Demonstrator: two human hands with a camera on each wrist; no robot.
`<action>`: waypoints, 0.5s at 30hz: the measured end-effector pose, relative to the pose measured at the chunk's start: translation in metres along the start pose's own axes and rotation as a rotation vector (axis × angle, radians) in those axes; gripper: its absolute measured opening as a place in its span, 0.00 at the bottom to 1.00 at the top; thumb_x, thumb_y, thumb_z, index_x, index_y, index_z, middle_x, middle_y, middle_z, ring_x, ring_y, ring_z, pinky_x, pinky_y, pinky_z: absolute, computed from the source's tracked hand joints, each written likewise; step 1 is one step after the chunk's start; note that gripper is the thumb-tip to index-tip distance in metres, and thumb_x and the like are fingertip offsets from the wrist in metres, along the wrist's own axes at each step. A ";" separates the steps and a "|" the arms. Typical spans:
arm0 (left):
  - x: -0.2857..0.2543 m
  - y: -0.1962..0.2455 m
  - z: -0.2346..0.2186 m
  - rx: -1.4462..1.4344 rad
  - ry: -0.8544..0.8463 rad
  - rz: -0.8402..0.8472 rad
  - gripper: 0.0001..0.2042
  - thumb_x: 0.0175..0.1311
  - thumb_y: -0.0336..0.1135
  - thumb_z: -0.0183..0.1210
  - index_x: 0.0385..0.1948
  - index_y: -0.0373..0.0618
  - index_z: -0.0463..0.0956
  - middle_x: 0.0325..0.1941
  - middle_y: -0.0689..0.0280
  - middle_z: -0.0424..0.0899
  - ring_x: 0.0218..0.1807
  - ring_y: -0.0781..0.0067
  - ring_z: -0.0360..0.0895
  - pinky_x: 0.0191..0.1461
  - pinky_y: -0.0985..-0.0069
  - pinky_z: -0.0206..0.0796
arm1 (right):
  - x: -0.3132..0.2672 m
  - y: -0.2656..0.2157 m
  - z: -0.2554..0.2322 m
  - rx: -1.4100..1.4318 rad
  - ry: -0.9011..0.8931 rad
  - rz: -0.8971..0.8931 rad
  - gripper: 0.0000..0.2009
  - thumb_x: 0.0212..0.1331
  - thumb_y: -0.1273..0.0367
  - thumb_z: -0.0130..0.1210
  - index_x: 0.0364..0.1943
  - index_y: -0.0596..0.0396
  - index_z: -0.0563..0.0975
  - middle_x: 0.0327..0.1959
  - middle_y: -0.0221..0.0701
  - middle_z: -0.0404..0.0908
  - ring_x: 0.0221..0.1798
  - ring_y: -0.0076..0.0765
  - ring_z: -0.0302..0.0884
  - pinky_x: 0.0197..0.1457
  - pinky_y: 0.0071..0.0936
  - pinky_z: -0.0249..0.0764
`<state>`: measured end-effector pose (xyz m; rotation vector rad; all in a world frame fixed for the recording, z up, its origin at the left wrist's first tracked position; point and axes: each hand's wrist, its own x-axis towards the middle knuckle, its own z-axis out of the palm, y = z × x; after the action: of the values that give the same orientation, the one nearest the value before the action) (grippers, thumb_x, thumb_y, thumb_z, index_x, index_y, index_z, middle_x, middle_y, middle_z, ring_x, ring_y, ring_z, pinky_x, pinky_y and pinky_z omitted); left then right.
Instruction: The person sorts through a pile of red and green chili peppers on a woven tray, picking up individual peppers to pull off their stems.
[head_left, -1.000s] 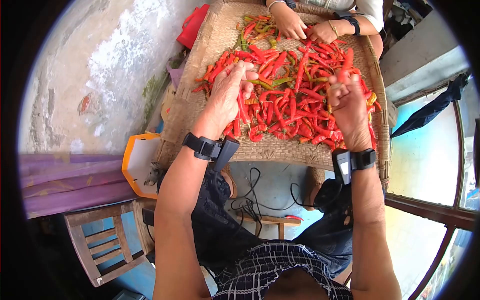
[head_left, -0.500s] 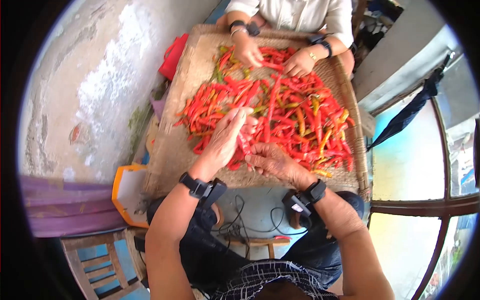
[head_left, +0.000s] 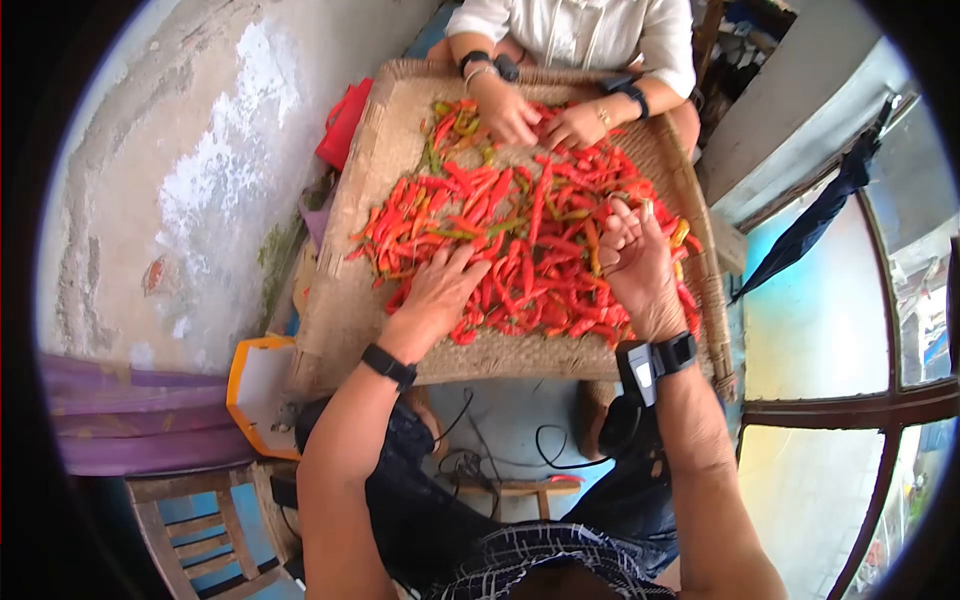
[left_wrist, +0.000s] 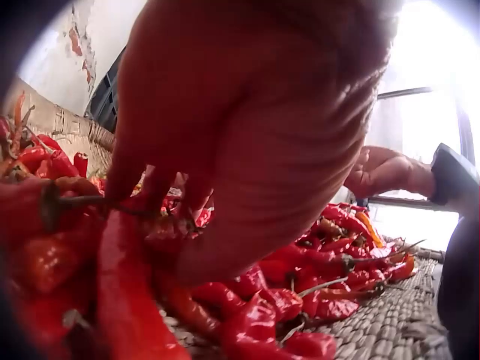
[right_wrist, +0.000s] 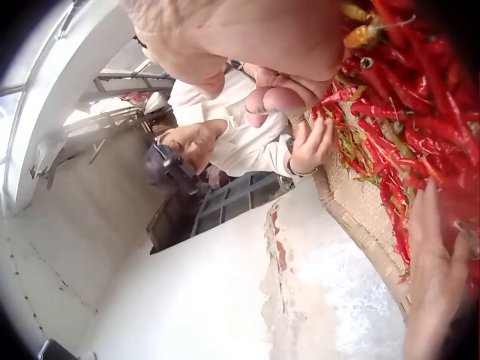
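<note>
Woven straw tray (head_left: 345,300) fills the head view, heaped with long red chili peppers (head_left: 530,240), a few green and yellow ones mixed in. Left hand (head_left: 435,295) lies at 7 o'clock of the heap, fingers spread flat on the chilies, pressing, nothing clamped. Right hand (head_left: 635,265) sits at 4 o'clock of the heap, fingers curled up over the pile; whether they pinch a chili, cannot tell from here. Second person's hands (head_left: 540,120) work the 12 o'clock edge. Orange-rimmed white tray (head_left: 245,385) sits off the 8 o'clock corner, low wooden stool (head_left: 200,510) below it.

Left wrist view: left hand (left_wrist: 247,127) looms close, fingertips (left_wrist: 150,191) touching chili stems, palm on the red chilies (left_wrist: 247,315), tray weave showing at 5 o'clock. Right hand (left_wrist: 386,172) visible at 3 o'clock, loosely bunched.

Right wrist view: right hand's fingers (right_wrist: 274,94) curl at 12 o'clock, nothing plainly held. Chilies (right_wrist: 409,112) spread at 2 o'clock, left hand (right_wrist: 435,285) at 5 o'clock on them.

Risks, as judgement: heap runs near the 4 o'clock rim, so a sweeping right hand could push chilies over the edge; flat pressure from the left palm could crush soft ones; stems may snap if tugged from the tangle.
</note>
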<state>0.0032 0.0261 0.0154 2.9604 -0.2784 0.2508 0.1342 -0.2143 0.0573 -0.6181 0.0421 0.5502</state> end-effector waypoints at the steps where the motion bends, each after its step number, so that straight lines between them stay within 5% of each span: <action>1: 0.001 -0.003 0.002 0.021 -0.011 0.012 0.26 0.47 0.19 0.55 0.54 0.47 0.69 0.57 0.58 0.67 0.53 0.53 0.66 0.51 0.63 0.67 | -0.003 0.006 0.001 -0.015 -0.044 0.028 0.15 0.65 0.57 0.47 0.41 0.53 0.75 0.28 0.27 0.79 0.24 0.19 0.70 0.25 0.17 0.65; 3: 0.004 -0.003 0.005 0.028 0.024 0.009 0.25 0.46 0.20 0.57 0.51 0.47 0.70 0.55 0.58 0.67 0.52 0.54 0.67 0.49 0.62 0.67 | -0.011 0.017 0.010 -0.048 -0.092 0.066 0.14 0.65 0.58 0.48 0.41 0.54 0.76 0.26 0.25 0.78 0.24 0.18 0.69 0.26 0.16 0.65; 5: 0.009 -0.004 0.007 0.077 -0.042 -0.057 0.22 0.46 0.21 0.57 0.47 0.46 0.72 0.51 0.58 0.68 0.50 0.55 0.68 0.46 0.62 0.68 | -0.020 0.023 0.026 -0.517 -0.069 0.071 0.13 0.65 0.60 0.49 0.41 0.55 0.76 0.24 0.24 0.77 0.23 0.17 0.68 0.25 0.16 0.64; 9: 0.012 -0.012 0.002 -0.176 -0.023 -0.106 0.19 0.47 0.20 0.57 0.44 0.42 0.72 0.39 0.57 0.72 0.41 0.53 0.73 0.44 0.63 0.68 | -0.023 0.041 0.033 -0.788 -0.179 0.106 0.11 0.63 0.62 0.52 0.40 0.55 0.76 0.24 0.23 0.77 0.22 0.14 0.66 0.24 0.15 0.64; 15: 0.019 -0.012 -0.017 -0.504 0.168 -0.148 0.14 0.51 0.23 0.56 0.43 0.40 0.72 0.44 0.54 0.76 0.49 0.52 0.74 0.52 0.65 0.66 | -0.018 0.072 0.010 -1.386 -0.275 -0.071 0.11 0.57 0.67 0.57 0.36 0.64 0.77 0.23 0.34 0.81 0.26 0.29 0.78 0.31 0.28 0.74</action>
<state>0.0213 0.0374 0.0338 2.4305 -0.0824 0.3483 0.0813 -0.1687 0.0309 -1.8683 -0.6721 0.5391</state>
